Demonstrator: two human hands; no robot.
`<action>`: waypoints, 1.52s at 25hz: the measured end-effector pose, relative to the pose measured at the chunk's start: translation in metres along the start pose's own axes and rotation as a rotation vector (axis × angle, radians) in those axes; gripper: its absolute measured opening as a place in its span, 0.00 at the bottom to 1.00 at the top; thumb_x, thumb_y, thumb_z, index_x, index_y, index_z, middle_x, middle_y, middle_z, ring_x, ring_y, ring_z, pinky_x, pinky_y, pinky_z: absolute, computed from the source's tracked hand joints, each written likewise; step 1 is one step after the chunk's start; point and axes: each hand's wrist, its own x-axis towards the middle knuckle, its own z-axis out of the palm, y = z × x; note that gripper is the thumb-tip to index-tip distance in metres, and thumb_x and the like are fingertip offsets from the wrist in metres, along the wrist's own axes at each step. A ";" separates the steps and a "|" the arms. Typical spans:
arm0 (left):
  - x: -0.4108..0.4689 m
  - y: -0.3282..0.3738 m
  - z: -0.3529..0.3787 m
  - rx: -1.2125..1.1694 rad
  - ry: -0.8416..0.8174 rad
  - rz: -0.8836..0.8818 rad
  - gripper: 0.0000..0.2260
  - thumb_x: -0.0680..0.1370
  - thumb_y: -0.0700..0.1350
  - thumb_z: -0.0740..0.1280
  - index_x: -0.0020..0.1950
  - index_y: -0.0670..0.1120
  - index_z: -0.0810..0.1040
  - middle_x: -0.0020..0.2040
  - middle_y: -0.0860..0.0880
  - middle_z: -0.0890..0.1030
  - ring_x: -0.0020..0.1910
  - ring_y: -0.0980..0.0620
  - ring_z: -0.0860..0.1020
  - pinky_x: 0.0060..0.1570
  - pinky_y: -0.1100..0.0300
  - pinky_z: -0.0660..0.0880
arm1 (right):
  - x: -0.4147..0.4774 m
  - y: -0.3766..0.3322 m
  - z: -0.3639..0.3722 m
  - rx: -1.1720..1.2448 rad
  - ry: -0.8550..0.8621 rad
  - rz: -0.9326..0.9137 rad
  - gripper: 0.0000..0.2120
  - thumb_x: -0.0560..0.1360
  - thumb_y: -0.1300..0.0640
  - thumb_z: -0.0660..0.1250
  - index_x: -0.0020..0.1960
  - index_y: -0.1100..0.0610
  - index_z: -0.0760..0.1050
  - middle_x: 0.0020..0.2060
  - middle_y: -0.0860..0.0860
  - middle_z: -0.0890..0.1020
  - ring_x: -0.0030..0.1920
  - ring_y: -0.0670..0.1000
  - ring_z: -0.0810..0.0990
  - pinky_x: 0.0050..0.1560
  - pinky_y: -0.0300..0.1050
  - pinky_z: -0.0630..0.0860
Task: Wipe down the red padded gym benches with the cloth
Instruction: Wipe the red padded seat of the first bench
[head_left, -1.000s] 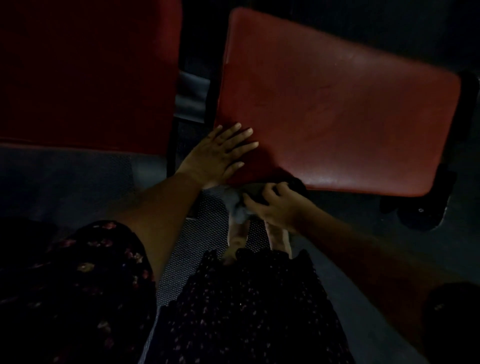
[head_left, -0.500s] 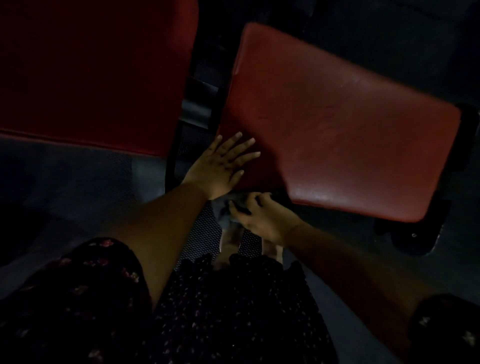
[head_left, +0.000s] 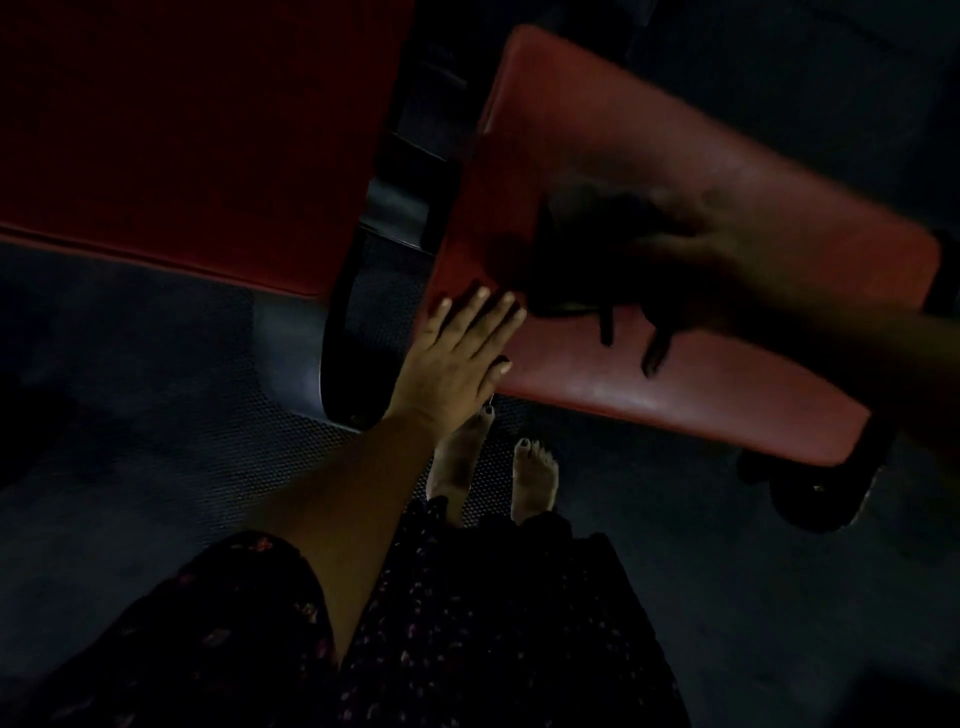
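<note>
With the left hand (head_left: 457, 353) laid flat, fingers straight, on the near-left corner of the right bench (head_left: 727, 389), the dark cloth (head_left: 587, 249) is gripped by the blurred right hand (head_left: 691, 260) mid-pad, so patches could be missed in the dimness.

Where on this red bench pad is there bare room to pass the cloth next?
The red bench pad shows bare at its far end beyond the dark cloth, and in a strip along the near edge under the right hand. The near-left corner is crowded: the left hand rests there.
</note>
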 end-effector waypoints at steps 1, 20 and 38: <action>0.000 -0.004 0.000 -0.004 0.007 0.047 0.25 0.84 0.55 0.50 0.79 0.49 0.56 0.79 0.49 0.59 0.78 0.46 0.56 0.75 0.46 0.51 | 0.033 0.006 -0.011 0.003 0.010 0.025 0.27 0.74 0.52 0.66 0.72 0.45 0.67 0.71 0.56 0.69 0.66 0.63 0.73 0.59 0.63 0.74; 0.006 -0.015 -0.003 0.010 -0.051 0.185 0.28 0.79 0.59 0.52 0.78 0.52 0.56 0.79 0.49 0.61 0.77 0.47 0.57 0.74 0.47 0.52 | 0.161 -0.037 -0.014 -0.433 -0.289 -0.196 0.23 0.81 0.50 0.51 0.74 0.34 0.59 0.74 0.47 0.62 0.60 0.61 0.70 0.51 0.53 0.72; 0.077 -0.010 -0.011 -0.207 -0.009 -0.374 0.30 0.80 0.56 0.55 0.78 0.42 0.61 0.78 0.43 0.62 0.78 0.46 0.58 0.75 0.48 0.53 | 0.171 0.029 -0.027 -0.327 -0.116 0.425 0.15 0.81 0.56 0.58 0.66 0.49 0.75 0.69 0.57 0.69 0.55 0.68 0.73 0.46 0.56 0.70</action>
